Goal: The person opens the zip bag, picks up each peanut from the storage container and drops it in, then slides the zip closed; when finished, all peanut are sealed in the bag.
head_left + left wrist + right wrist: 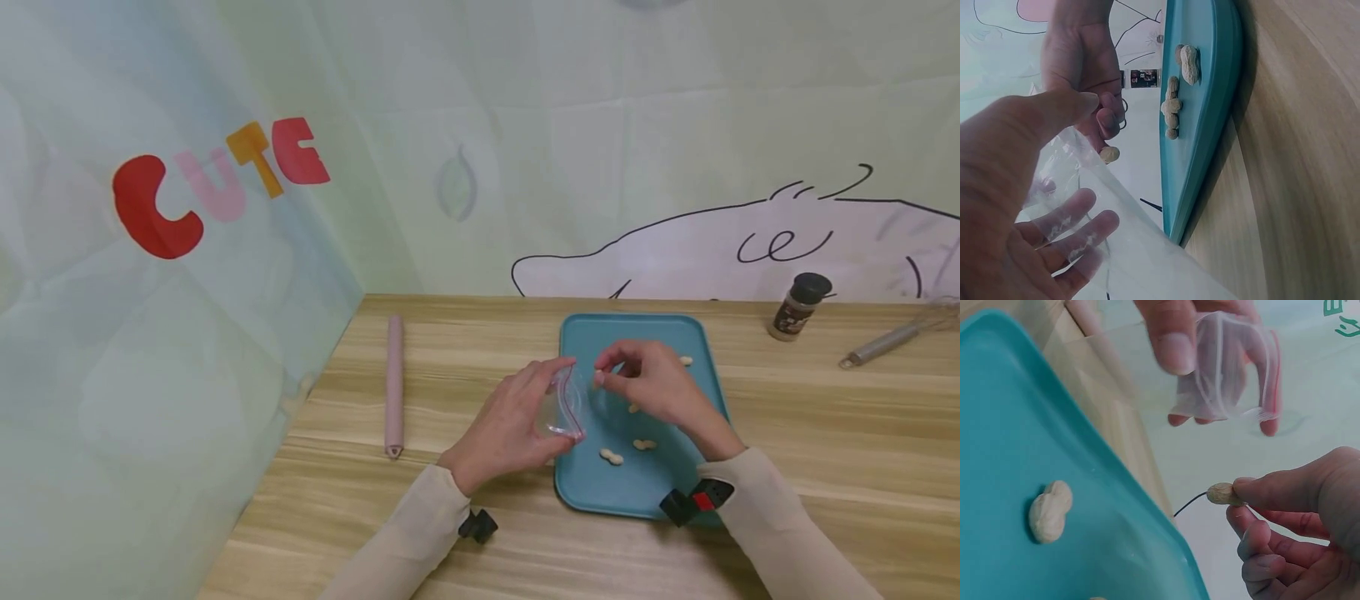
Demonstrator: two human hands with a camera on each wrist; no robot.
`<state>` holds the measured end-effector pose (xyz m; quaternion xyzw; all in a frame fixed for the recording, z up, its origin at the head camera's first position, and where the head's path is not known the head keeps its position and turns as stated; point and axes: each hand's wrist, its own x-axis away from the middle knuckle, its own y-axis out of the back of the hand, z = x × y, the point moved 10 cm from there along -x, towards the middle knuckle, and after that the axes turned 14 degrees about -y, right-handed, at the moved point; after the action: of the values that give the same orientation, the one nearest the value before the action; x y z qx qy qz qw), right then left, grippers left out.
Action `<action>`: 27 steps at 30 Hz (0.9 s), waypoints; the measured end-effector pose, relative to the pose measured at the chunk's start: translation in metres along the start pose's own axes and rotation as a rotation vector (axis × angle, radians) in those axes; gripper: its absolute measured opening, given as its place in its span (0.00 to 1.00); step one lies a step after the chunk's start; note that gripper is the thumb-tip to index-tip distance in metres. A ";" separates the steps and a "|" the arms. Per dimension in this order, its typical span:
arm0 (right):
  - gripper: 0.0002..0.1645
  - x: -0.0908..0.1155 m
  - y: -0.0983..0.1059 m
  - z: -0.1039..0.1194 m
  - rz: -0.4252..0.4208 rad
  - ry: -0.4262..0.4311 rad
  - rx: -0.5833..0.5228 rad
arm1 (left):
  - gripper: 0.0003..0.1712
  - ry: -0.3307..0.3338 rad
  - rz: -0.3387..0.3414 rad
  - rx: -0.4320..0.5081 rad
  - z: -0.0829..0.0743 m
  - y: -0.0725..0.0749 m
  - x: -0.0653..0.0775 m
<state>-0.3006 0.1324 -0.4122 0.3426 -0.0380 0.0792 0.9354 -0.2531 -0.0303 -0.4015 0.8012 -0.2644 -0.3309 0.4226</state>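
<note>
A clear zip bag [564,404] with a red seal line is held in my left hand [510,421], thumb at one end of its mouth and fingers at the other, so the mouth is spread apart. Facing that mouth, my right hand [652,383] pinches a peanut [1221,494] between thumb and index finger. The peanut is outside the bag. Under both hands lies a blue tray [600,492] with several unshelled peanuts [611,457] scattered on it. In the right wrist view one peanut [1050,512] lies near the middle of the tray.
A pink rod [394,387], like a rolling pin, lies left of the tray. To the right stand a black-lidded seasoning jar [798,308] and a whisk [892,342] lying flat. A printed cloth backdrop [480,150] rises behind the wooden table [480,325].
</note>
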 end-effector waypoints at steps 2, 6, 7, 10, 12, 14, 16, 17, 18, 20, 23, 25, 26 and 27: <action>0.10 0.001 0.003 0.002 0.003 -0.009 0.000 | 0.53 0.000 -0.003 0.002 0.000 0.001 0.000; 0.11 0.004 0.011 0.004 -0.008 -0.024 -0.003 | 0.54 0.012 -0.007 -0.004 0.000 0.003 0.000; 0.11 0.005 0.013 0.004 -0.009 -0.028 -0.007 | 0.54 0.015 -0.007 -0.010 0.001 0.004 0.001; 0.11 0.010 0.020 0.006 -0.011 -0.022 -0.020 | 0.55 0.018 -0.007 -0.009 0.001 0.003 0.001; 0.12 0.013 0.024 0.008 -0.004 -0.016 -0.038 | 0.55 0.013 -0.010 -0.007 0.000 0.003 0.001; 0.12 0.017 0.027 0.011 -0.001 -0.003 -0.056 | 0.55 0.007 -0.017 -0.003 0.000 0.003 0.001; 0.12 0.021 0.029 0.013 0.010 0.008 -0.087 | 0.55 0.001 -0.023 -0.007 -0.001 0.003 0.001; 0.12 0.023 0.029 0.015 0.016 0.013 -0.101 | 0.55 0.001 -0.024 -0.008 -0.001 0.004 0.002; 0.12 0.024 0.029 0.016 0.023 0.019 -0.115 | 0.55 0.001 -0.026 -0.006 -0.001 0.004 0.002; 0.12 0.027 0.029 0.018 0.038 0.023 -0.143 | 0.55 0.000 -0.027 -0.004 -0.001 0.004 0.002; 0.11 0.031 0.028 0.022 0.054 0.026 -0.166 | 0.54 -0.006 -0.032 0.002 -0.002 0.005 0.002; 0.10 0.032 0.027 0.024 0.059 0.031 -0.171 | 0.54 -0.016 -0.038 0.004 -0.003 0.006 0.002; 0.09 0.033 0.027 0.026 0.059 0.036 -0.171 | 0.54 -0.019 -0.039 0.006 -0.003 0.006 0.002; 0.09 0.033 0.027 0.027 0.064 0.043 -0.173 | 0.53 -0.022 -0.041 0.007 -0.003 0.007 0.002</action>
<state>-0.2729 0.1389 -0.3704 0.2572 -0.0356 0.1126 0.9591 -0.2501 -0.0333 -0.3951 0.8043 -0.2540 -0.3474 0.4098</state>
